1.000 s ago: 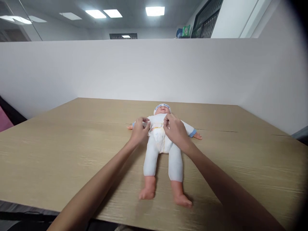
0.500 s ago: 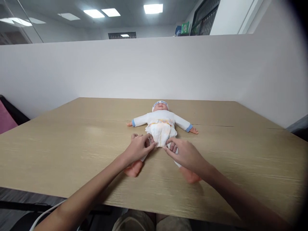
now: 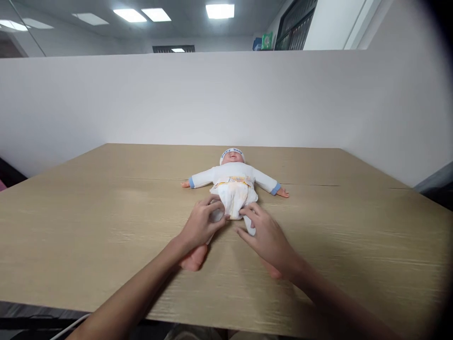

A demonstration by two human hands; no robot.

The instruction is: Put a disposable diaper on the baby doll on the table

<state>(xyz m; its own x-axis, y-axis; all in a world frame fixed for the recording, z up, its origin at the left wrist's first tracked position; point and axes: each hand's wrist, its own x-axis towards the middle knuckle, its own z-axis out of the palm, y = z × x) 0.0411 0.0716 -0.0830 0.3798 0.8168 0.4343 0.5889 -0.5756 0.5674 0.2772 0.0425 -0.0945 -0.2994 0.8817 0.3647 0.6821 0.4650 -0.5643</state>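
Note:
A baby doll (image 3: 231, 171) lies on its back, arms spread, in a white top with blue cuffs and a lettered white cap. Round its hips is a white diaper (image 3: 234, 196) with a printed, orange-edged waistband. At the diaper's lower left edge, my left hand (image 3: 205, 219) is closed, thumb and fingertips meeting at the leg opening. My right hand (image 3: 264, 231) rests its fingertips on the diaper's right leg edge; its thumb is held apart below. Both hands partly cover the doll's legs, and one bare foot (image 3: 194, 258) shows by my left wrist.
The doll lies on a wide wooden table (image 3: 141, 203) with thin seams across its top. A white partition (image 3: 177, 99) rises behind the table's far edge. A pale cable (image 3: 72, 326) hangs at the lower left.
My right thumb has moved away from the diaper's edge, opening a gap below the fingers. My left hand stays at the left leg opening. The view has shifted slightly.

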